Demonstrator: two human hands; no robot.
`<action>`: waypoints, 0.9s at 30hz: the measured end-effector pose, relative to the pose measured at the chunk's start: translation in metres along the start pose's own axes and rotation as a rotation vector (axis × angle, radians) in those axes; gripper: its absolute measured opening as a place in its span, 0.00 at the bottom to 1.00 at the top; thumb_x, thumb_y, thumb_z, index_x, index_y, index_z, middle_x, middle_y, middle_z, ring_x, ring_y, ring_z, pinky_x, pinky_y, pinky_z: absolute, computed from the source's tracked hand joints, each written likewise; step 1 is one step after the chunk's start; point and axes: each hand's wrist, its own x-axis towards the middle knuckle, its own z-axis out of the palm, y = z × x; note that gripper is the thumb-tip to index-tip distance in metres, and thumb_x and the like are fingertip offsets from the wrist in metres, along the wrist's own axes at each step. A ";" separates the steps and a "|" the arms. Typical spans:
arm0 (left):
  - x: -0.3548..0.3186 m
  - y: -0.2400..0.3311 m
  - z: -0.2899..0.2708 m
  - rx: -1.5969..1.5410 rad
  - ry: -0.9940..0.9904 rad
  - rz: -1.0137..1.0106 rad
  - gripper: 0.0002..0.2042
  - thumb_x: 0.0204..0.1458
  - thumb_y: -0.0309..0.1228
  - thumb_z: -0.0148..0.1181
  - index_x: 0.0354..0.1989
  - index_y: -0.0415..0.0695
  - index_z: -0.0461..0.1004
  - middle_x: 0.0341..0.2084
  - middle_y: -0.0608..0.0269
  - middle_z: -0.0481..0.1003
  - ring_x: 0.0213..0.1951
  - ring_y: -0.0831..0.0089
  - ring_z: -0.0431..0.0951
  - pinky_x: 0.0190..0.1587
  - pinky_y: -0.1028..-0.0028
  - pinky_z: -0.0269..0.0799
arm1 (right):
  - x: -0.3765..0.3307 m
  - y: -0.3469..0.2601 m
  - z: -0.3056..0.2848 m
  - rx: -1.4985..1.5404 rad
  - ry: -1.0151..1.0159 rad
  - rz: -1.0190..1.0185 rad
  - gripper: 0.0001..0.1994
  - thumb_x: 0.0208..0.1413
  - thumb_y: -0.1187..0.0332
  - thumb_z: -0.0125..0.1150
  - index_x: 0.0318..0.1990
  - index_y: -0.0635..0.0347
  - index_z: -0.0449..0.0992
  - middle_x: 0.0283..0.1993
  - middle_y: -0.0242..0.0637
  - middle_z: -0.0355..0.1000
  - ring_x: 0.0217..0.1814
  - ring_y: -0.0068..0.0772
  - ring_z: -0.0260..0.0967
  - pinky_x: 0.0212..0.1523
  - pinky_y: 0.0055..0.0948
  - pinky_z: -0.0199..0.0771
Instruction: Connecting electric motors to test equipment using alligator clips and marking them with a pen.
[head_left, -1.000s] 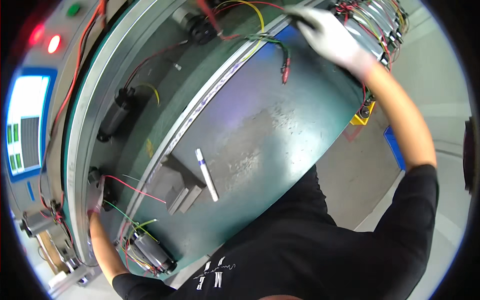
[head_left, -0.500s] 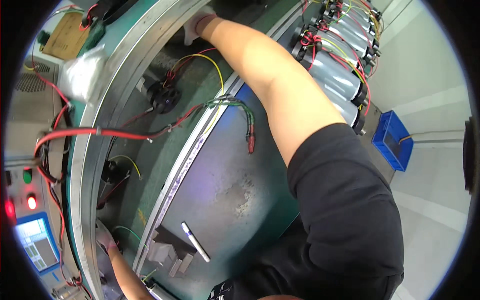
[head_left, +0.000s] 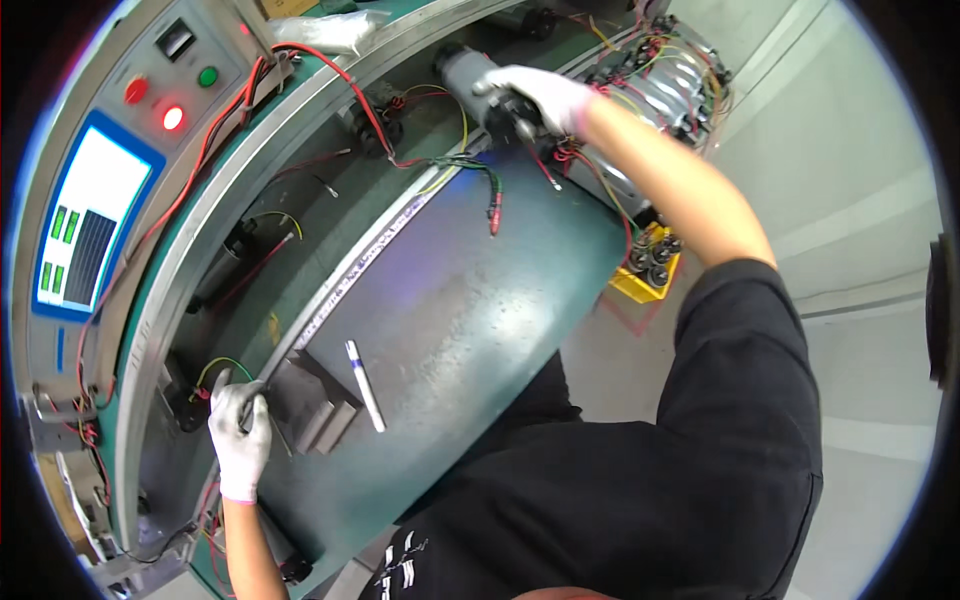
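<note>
My right hand [head_left: 545, 98], in a white glove, is closed around a grey cylindrical motor [head_left: 468, 78] at its black end cap. The motor tilts over the far end of the bench, with a red wire hanging below the cap. At the lower left, my gloved left hand [head_left: 240, 440] has fingers curled around something dark, too small to make out. Beside it a green-yellow wire [head_left: 225, 362] arches from a dark motor [head_left: 180, 395] lying in the channel. Dark metal blocks [head_left: 320, 400] lie just right of that hand. A white marker pen [head_left: 364, 385] rests beyond them.
A cable with red-tipped ends [head_left: 495, 215] lies over the bench rail [head_left: 345, 270]. More motors [head_left: 660, 85] are stacked at the far right, above a yellow crate [head_left: 640, 285] of parts. Left stands a control panel with a lit screen [head_left: 95, 215]. Another motor [head_left: 225, 262] sits in the channel.
My right hand has come back from the far channel and now holds a grey motor. My left hand has risen from behind the frame edge. The view has shifted.
</note>
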 end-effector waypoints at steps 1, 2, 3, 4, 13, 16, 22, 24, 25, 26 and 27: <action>-0.003 0.023 -0.002 -0.015 -0.018 0.137 0.17 0.57 0.22 0.62 0.56 0.41 0.81 0.50 0.44 0.81 0.56 0.48 0.82 0.68 0.54 0.73 | -0.052 0.012 0.011 0.052 0.033 -0.017 0.18 0.65 0.52 0.67 0.50 0.59 0.84 0.35 0.33 0.83 0.31 0.30 0.81 0.32 0.31 0.81; -0.006 0.046 -0.005 -0.031 -0.031 0.105 0.17 0.57 0.22 0.62 0.56 0.41 0.81 0.50 0.44 0.81 0.56 0.48 0.82 0.68 0.54 0.73 | -0.107 0.029 0.021 0.138 0.054 -0.043 0.23 0.64 0.52 0.67 0.55 0.61 0.81 0.39 0.38 0.83 0.36 0.35 0.83 0.38 0.33 0.84; -0.007 0.067 -0.010 -0.137 -0.009 0.143 0.18 0.55 0.21 0.62 0.55 0.41 0.82 0.49 0.45 0.82 0.55 0.49 0.82 0.66 0.54 0.74 | -0.158 0.048 0.036 0.178 0.096 -0.071 0.28 0.63 0.51 0.68 0.61 0.64 0.79 0.44 0.42 0.83 0.40 0.40 0.84 0.44 0.36 0.86; -0.006 0.090 -0.014 -0.245 0.021 0.177 0.18 0.54 0.20 0.61 0.54 0.40 0.82 0.48 0.45 0.82 0.53 0.49 0.83 0.65 0.54 0.75 | -0.203 0.070 0.051 0.364 0.027 -0.129 0.33 0.61 0.48 0.69 0.65 0.65 0.75 0.48 0.48 0.82 0.43 0.47 0.84 0.47 0.41 0.87; 0.100 0.249 -0.071 -0.593 -0.052 0.680 0.33 0.44 0.38 0.73 0.62 0.39 0.77 0.58 0.48 0.80 0.59 0.55 0.81 0.66 0.62 0.73 | -0.340 0.232 0.176 1.145 -1.178 -0.284 0.67 0.50 0.35 0.77 0.82 0.71 0.42 0.55 0.66 0.73 0.49 0.64 0.82 0.40 0.54 0.89; 0.085 0.256 -0.042 -0.817 -0.409 0.697 0.41 0.43 0.44 0.77 0.67 0.39 0.73 0.59 0.54 0.78 0.62 0.62 0.78 0.66 0.64 0.71 | -0.352 0.226 0.207 1.236 -1.397 -0.134 0.67 0.51 0.34 0.76 0.82 0.72 0.41 0.57 0.68 0.71 0.49 0.67 0.82 0.40 0.57 0.89; -0.013 0.223 -0.016 -1.371 -0.129 0.196 0.35 0.48 0.41 0.76 0.65 0.40 0.72 0.52 0.61 0.76 0.56 0.71 0.76 0.61 0.67 0.73 | -0.380 0.138 0.184 1.087 -0.763 0.323 0.55 0.61 0.28 0.56 0.78 0.71 0.57 0.62 0.71 0.73 0.52 0.70 0.82 0.47 0.63 0.86; -0.047 0.219 -0.016 -1.449 0.302 -0.100 0.33 0.49 0.40 0.75 0.63 0.40 0.72 0.50 0.61 0.75 0.54 0.73 0.76 0.60 0.68 0.72 | -0.386 0.114 0.182 0.892 0.048 0.042 0.50 0.62 0.32 0.58 0.75 0.72 0.63 0.59 0.66 0.78 0.44 0.63 0.84 0.39 0.56 0.87; -0.057 0.214 -0.017 -1.411 0.355 -0.124 0.33 0.49 0.40 0.75 0.63 0.40 0.72 0.50 0.61 0.75 0.54 0.73 0.76 0.60 0.68 0.72 | -0.386 0.104 0.183 0.835 0.219 -0.067 0.48 0.63 0.35 0.60 0.74 0.72 0.65 0.57 0.63 0.80 0.40 0.60 0.85 0.35 0.53 0.87; -0.065 0.212 -0.016 -1.424 0.417 -0.169 0.33 0.49 0.39 0.74 0.63 0.40 0.71 0.50 0.61 0.75 0.54 0.72 0.76 0.60 0.68 0.72 | -0.381 0.095 0.186 0.448 -0.055 -0.289 0.47 0.60 0.38 0.66 0.73 0.72 0.67 0.57 0.57 0.80 0.40 0.49 0.85 0.35 0.42 0.86; -0.071 0.211 -0.017 -1.441 0.469 -0.208 0.33 0.50 0.39 0.74 0.63 0.39 0.70 0.50 0.61 0.75 0.53 0.71 0.75 0.61 0.68 0.72 | -0.375 0.089 0.193 0.101 -0.326 -0.557 0.46 0.58 0.41 0.71 0.72 0.71 0.68 0.56 0.50 0.81 0.40 0.38 0.85 0.35 0.31 0.84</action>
